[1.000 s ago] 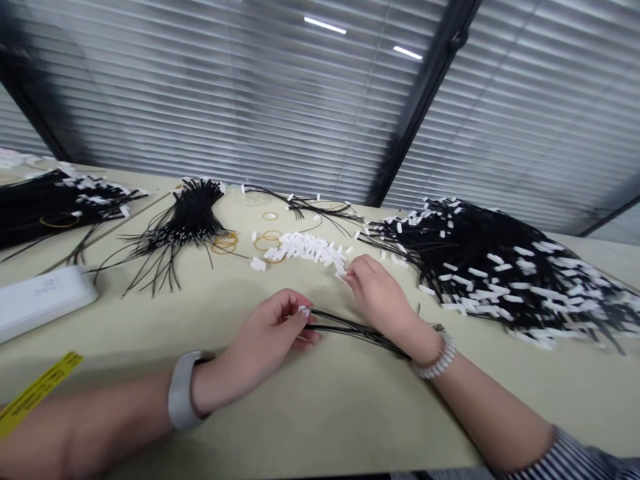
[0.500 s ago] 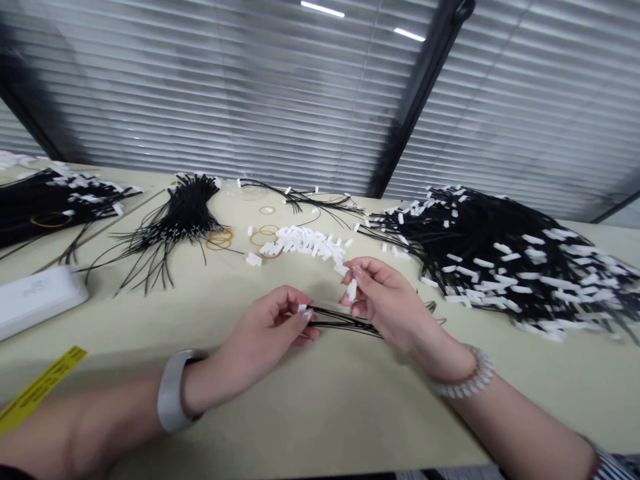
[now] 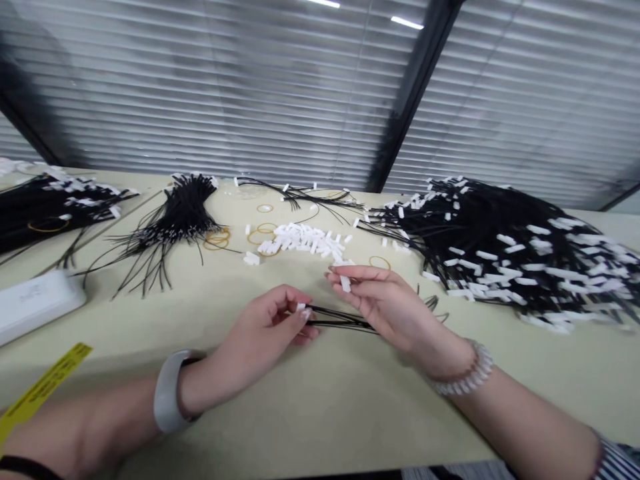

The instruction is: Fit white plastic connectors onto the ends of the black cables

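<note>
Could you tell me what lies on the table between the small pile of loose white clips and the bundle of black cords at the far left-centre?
In the head view, several tan rubber bands lie between the white clips and the cord bundle.

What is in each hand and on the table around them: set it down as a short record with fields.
left hand: pinches the ends of a thin bunch of black cords
right hand: holds one white clip in its fingers
clip pile: loose white clips beyond the hands
big heap: black cords with white clips, to the right
table: pale, with rubber bands
</note>
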### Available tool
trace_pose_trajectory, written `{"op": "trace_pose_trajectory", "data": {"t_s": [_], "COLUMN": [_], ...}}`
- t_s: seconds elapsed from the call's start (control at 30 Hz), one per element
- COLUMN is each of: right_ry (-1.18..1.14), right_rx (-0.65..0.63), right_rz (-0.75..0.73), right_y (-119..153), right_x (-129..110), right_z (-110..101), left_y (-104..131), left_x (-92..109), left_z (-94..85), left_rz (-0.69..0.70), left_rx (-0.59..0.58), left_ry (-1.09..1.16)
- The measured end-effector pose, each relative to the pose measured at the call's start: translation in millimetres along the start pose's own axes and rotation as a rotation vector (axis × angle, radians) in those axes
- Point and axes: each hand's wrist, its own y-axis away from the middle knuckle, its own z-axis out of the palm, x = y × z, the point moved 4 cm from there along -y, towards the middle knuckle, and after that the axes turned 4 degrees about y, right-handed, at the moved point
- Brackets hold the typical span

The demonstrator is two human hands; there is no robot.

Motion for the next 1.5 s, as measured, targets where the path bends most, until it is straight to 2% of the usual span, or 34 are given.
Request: {"op": "trace_pose_trajectory", "data": {"t_s": [0.17, 0.33, 0.5, 0.63, 0.77, 1.0, 1.13, 1.23, 1.3, 1.5], "right_ry": [0.085, 0.493, 0.575, 0.577, 0.616, 0.860, 1.001, 0.984, 0.920, 0.445], "right_rx": [-0.012, 0.044, 0.051, 0.018, -0.007, -0.051, -0.065, -0.027, -0.017, -0.027], "right_rz": [-0.114, -0.360, -0.343, -0.410, -0.437, -0.393, -0.451, -0.489, -0.446, -0.102], "right_y": [7.5, 16.1, 20.6, 21.1, 20.4, 18.0, 20.4, 23.5, 23.7, 16.1], "right_x": [-4.5, -10.3, -8.5, -11.5, -10.6, -7.0, -11.9, -17.5, -18.3, -5.0], "right_z": [9.7, 20.6, 22.8, 24.6, 26.7, 25.2, 25.1, 24.9, 24.2, 18.5], "left_y": [0.1, 2.4, 2.8, 3.8, 4.7, 7.1, 7.2, 6.9, 7.3, 9.2], "left_x": [0.8, -1.5, -1.6, -1.5, -0.2, -1.1, -2.0, -2.3, -2.0, 2.4], "left_z": [-0.4, 1.4, 3.0, 3.0, 3.1, 3.7, 3.6, 4.2, 5.3, 5.3], "left_rz": [0.018, -0.011, 0.010, -0.002, 0.044, 0.046, 0.044, 0.045, 0.049, 0.095], "left_rx": [-0.003, -0.019, -0.040, -0.024, -0.028, -0.061, -0.053, -0.038, -0.040, 0.010], "left_ry": [-0.015, 0.025, 0.005, -0.044, -0.089, -0.118, -0.120, -0.118, -0.120, -0.275]}}
